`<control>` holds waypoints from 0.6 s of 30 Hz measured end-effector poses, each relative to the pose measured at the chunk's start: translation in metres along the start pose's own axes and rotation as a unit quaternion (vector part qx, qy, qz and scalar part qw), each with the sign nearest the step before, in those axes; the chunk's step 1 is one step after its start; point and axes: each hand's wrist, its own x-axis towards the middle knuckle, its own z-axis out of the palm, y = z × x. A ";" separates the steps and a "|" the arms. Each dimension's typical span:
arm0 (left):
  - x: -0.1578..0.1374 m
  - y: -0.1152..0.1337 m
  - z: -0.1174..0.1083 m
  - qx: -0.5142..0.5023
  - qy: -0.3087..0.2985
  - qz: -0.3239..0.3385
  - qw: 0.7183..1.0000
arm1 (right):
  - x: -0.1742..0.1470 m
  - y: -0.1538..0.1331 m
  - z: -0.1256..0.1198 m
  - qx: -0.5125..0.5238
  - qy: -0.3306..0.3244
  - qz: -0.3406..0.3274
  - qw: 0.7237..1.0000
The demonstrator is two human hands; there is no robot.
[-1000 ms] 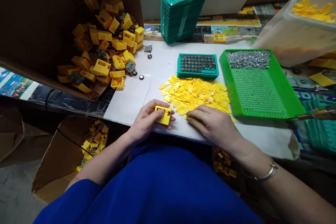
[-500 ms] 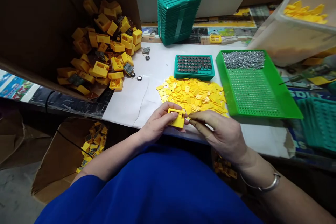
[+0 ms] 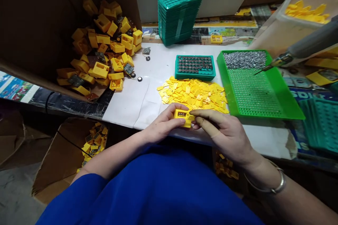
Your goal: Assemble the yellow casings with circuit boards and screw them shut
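Above the table's front edge, my left hand (image 3: 169, 123) is closed around a yellow plastic case (image 3: 187, 123). The case has a rectangular recess with small metallic button cells (image 3: 181, 114) lined up inside. My right hand (image 3: 221, 130) pinches a small yellow cover (image 3: 191, 115) at the case's right side; the fingertips partly hide it. Just beyond both hands lies a heap of flat yellow covers (image 3: 194, 93). Behind the heap, a teal tray (image 3: 195, 76) holds rows of button cells.
A green tray (image 3: 289, 103) with silver screws (image 3: 245, 59) stands at right, an electric screwdriver (image 3: 285, 58) hanging over it. Teal trays (image 3: 178, 21) are stacked behind. Yellow cases (image 3: 100, 69) fill a carton at left. A translucent bin (image 3: 280, 31) holds yellow parts.
Button cells now show in the case's recess. The case has shifted slightly right and turned, and my right hand now holds a small yellow cover against it. The screwdriver has swung left over the green tray.
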 end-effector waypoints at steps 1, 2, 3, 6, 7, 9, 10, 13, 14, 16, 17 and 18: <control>-0.001 -0.002 0.001 0.027 -0.009 0.017 0.999 | -0.001 -0.002 0.002 0.034 -0.003 0.040 0.999; -0.001 -0.004 0.001 0.058 -0.017 0.032 0.998 | -0.003 -0.003 0.003 0.059 -0.007 0.068 0.996; -0.002 -0.005 0.002 0.092 -0.023 0.047 0.994 | -0.004 -0.004 0.005 0.072 -0.007 0.086 0.994; -0.003 -0.007 0.002 0.190 -0.032 0.087 0.977 | -0.006 -0.006 0.009 0.058 0.005 0.085 0.995; -0.004 -0.008 0.002 0.214 -0.037 0.098 0.971 | -0.006 -0.006 0.010 0.042 0.010 0.077 0.996; -0.004 -0.008 0.003 0.245 -0.050 0.116 0.961 | -0.005 -0.007 0.009 0.008 0.012 0.071 0.997; -0.005 -0.007 0.003 0.257 -0.056 0.121 0.957 | -0.003 -0.007 0.007 -0.004 0.003 0.077 0.997; -0.006 -0.007 0.003 0.283 -0.066 0.139 0.947 | 0.003 -0.005 0.000 -0.002 -0.073 0.112 0.991; -0.006 -0.007 0.003 0.293 -0.068 0.148 0.942 | 0.005 -0.005 -0.002 0.007 -0.102 0.118 0.988; -0.006 -0.006 0.002 0.309 -0.072 0.164 0.934 | 0.008 -0.003 -0.003 0.009 -0.134 0.116 0.984; -0.006 -0.005 0.001 0.314 -0.074 0.166 0.932 | 0.008 -0.002 -0.002 0.002 -0.133 0.109 0.985; -0.006 -0.004 0.001 0.318 -0.075 0.166 0.930 | 0.008 -0.001 0.000 -0.007 -0.126 0.101 0.987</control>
